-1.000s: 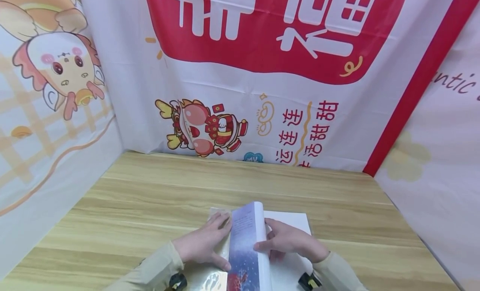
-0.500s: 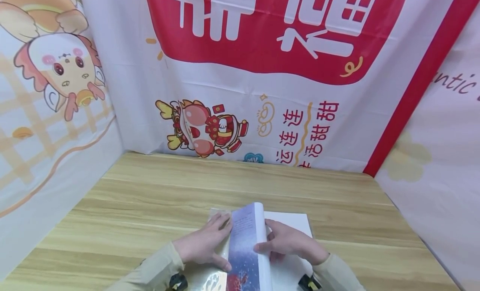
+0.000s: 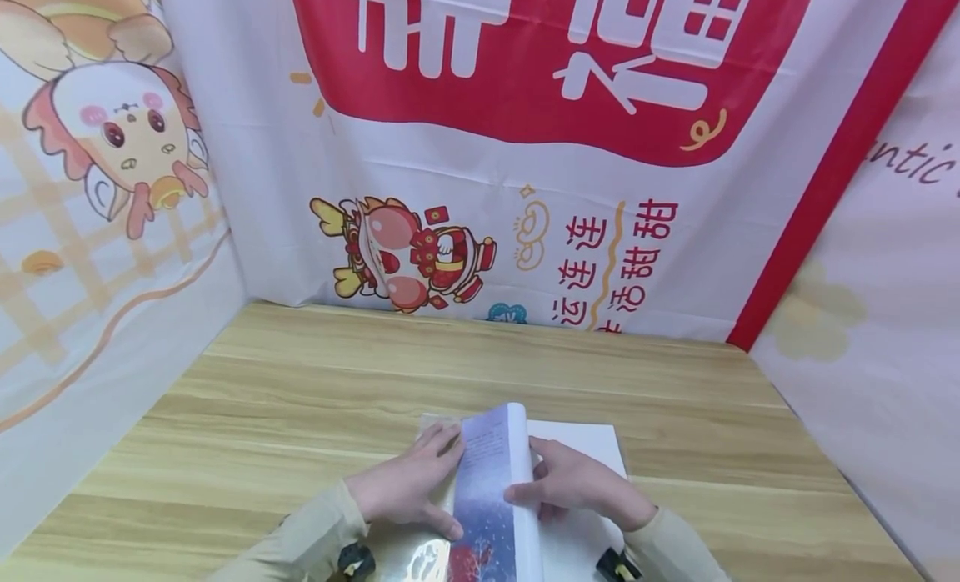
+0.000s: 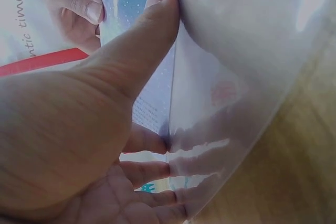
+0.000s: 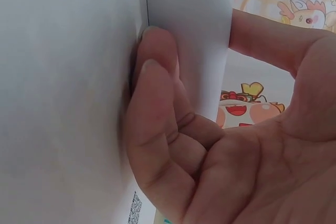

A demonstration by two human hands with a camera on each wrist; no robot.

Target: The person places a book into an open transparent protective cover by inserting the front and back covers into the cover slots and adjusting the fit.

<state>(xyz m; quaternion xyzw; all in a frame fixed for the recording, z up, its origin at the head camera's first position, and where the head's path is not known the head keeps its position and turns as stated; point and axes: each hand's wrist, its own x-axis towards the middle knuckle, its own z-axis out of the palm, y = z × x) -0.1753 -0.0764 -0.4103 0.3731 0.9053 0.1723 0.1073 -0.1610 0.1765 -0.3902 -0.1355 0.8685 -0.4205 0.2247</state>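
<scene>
A book with a blue-purple cover flap (image 3: 486, 482), printed with small text, snow dots and a red tree, lies in front of me in the head view. The flap curves over at its right side, where its white face shows. My right hand (image 3: 573, 484) grips that curved edge, thumb on the printed front and fingers curled behind, against the white panel (image 5: 63, 98). My left hand (image 3: 408, 489) spreads its fingers and thumb along the flap's left edge. Under them, a clear plastic film (image 4: 236, 51) extends to the left, reflecting the fingers.
The wood-grain table (image 3: 300, 382) extends around the book. A white printed cloth (image 3: 450, 173) hangs behind it, with similar cloths at both sides. Dark wrist devices (image 3: 356, 561) sit at both sleeve cuffs.
The flap and my left thumb shift very slightly to the left. Both hands otherwise keep their places.
</scene>
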